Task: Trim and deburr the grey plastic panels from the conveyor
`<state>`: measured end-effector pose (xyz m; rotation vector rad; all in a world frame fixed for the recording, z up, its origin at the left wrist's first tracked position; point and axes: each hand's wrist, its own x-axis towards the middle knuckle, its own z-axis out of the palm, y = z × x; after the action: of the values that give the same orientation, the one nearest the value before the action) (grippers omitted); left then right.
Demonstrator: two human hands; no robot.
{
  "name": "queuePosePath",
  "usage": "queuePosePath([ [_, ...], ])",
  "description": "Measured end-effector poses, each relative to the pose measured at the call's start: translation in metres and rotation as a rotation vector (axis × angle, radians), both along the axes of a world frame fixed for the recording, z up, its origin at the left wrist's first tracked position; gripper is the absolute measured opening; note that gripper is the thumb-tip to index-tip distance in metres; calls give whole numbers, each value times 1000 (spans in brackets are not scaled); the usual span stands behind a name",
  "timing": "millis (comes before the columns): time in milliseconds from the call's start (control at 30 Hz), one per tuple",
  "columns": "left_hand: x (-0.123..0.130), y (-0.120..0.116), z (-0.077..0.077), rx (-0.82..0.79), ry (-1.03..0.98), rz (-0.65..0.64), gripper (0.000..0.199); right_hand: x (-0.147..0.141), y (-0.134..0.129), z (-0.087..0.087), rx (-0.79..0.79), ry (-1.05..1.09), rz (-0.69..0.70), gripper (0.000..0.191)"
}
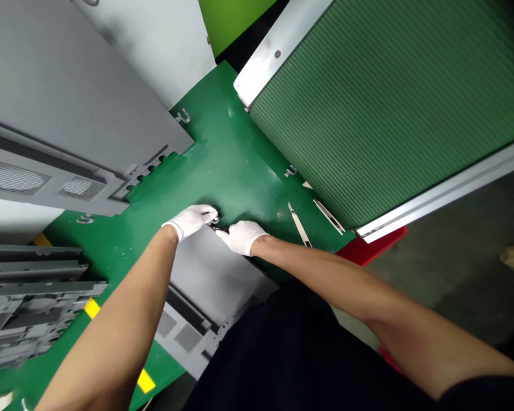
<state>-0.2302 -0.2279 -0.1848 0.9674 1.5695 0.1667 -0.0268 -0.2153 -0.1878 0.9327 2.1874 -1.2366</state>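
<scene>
My left hand, in a white glove, pinches a small metal ring-shaped clip at its fingertips. My right hand, also gloved, grips a small red-handled tool, mostly hidden by the fingers. The two hands nearly meet above a green work mat. Just below them lies a grey sheet-metal panel. A slim utility knife rests on the mat to the right of my right hand, beside a metal strip.
Small metal clips lie along the mat. A large vented grey panel overlaps the upper left, with a stack of grey metal parts at lower left. A green corrugated panel in a metal frame covers the upper right. Concrete floor lies beyond.
</scene>
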Motion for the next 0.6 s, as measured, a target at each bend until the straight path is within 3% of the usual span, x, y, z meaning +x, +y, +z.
queuePosePath([
  [133, 2, 2, 0, -5, 22, 15, 27, 1, 3, -2, 28, 24, -1, 80],
  [367, 3, 1, -7, 2, 15, 117, 17, -4, -17, -9, 9, 13, -172, 77],
  [600, 3, 4, -6, -23, 43, 127, 16, -9, -10, -12, 97, 35, -5, 78],
])
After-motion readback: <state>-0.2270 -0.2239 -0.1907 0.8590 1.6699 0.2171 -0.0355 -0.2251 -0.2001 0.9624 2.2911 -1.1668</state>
